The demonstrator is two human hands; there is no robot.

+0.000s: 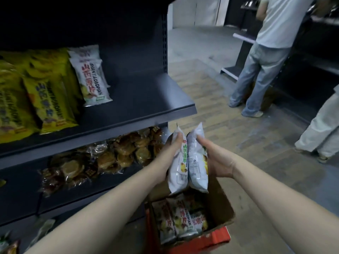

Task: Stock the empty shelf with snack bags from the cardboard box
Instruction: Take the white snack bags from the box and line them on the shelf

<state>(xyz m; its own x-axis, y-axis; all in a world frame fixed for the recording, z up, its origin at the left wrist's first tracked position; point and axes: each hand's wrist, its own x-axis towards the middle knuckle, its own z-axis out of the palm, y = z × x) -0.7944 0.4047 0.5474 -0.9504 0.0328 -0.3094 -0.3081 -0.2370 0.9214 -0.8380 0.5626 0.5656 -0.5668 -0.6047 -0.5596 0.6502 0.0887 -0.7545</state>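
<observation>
Gripping a white snack bag (pixel 178 171) in left hand (pixel 171 150), fingers curled round its top, and a second bag (pixel 197 167) likewise in right hand (pixel 217 160), both upright and touching, above the open cardboard box (pixel 219 203), near the shelf (pixel 146 99), right end bare.

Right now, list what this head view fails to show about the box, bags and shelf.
Head view:
- Cardboard box: its floor and bag count, hidden by the held white bags and box walls.
- Yellow bags: row cut off by the left edge.
- Their small print: blurred.
</observation>
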